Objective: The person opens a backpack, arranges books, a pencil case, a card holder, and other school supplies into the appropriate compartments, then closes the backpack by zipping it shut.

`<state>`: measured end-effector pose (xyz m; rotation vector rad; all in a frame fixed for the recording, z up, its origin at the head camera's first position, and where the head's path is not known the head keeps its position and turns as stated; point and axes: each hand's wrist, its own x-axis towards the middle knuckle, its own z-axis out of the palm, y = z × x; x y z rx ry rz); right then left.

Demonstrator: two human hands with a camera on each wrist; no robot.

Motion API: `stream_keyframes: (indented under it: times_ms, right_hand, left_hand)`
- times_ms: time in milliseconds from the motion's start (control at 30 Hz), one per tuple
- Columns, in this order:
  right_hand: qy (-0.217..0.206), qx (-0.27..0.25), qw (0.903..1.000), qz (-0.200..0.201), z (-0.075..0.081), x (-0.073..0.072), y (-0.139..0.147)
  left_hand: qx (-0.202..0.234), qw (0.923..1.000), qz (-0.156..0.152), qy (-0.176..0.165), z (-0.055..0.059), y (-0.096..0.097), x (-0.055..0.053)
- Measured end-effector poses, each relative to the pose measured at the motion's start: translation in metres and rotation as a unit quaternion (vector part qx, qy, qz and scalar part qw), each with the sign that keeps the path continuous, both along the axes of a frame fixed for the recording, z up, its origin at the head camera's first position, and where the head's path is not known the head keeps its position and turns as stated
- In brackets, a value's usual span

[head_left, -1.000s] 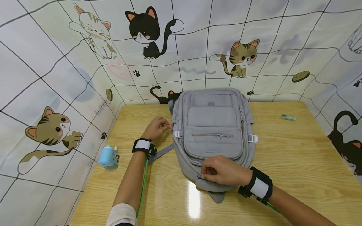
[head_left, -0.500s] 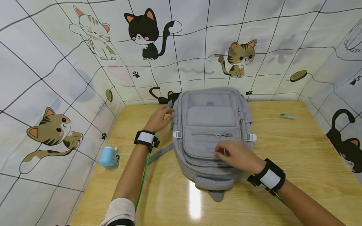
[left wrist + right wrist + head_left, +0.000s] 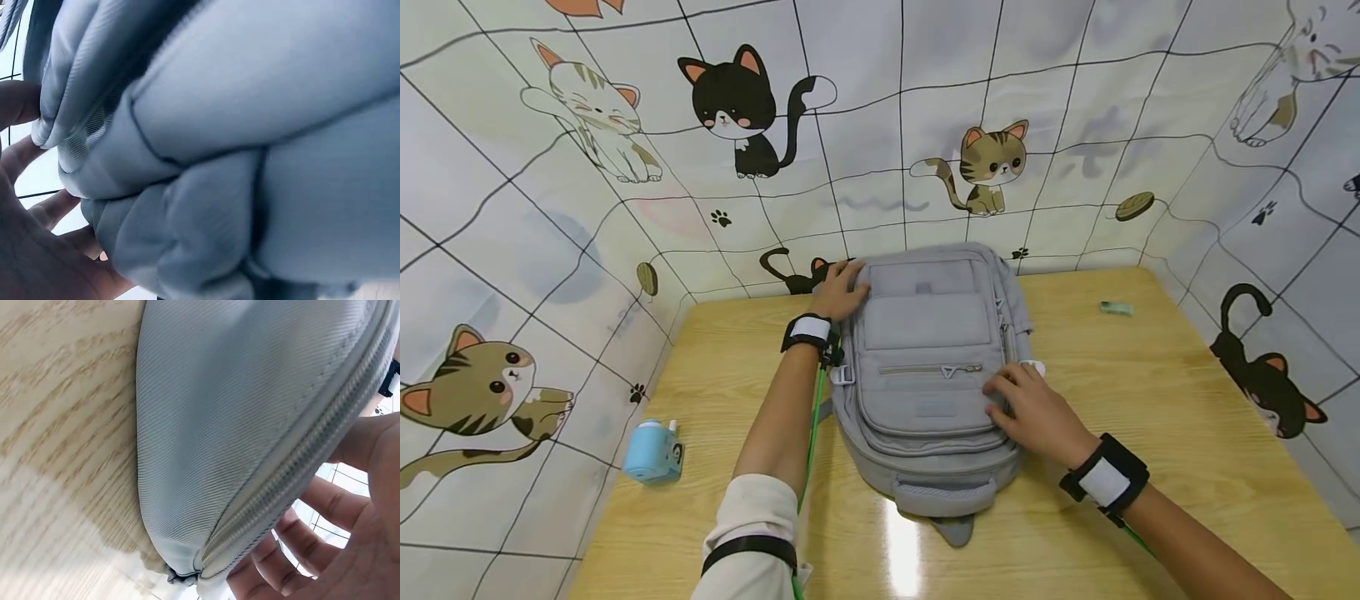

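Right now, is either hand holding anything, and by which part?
The left hand grips the grey backpack at its far left corner. The right hand rests on the front pocket, fingers relaxed, gripping nothing.

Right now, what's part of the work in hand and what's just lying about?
In hand:
- grey backpack, flat on the table
- left hand on its far corner
- right hand resting on its front pocket

Lying about:
- blue gadget, left edge
- small green item, far right
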<state>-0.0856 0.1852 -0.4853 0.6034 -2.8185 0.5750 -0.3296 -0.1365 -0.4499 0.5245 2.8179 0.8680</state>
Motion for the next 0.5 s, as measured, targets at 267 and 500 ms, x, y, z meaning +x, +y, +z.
stream_keyframes:
  times_ms: [267,500]
  right_hand:
    - [-0.039,-0.015,0.9991,-0.009,0.000,-0.002,-0.008]
    - [-0.069,-0.024,0.9973,-0.011,-0.006,-0.012,0.000]
  left_hand:
    - [0.015,0.9995,0.026,-0.003,0.003,-0.014,0.006]
    - [0.030,0.9980,0.056,0.009,0.002,-0.021,0.026]
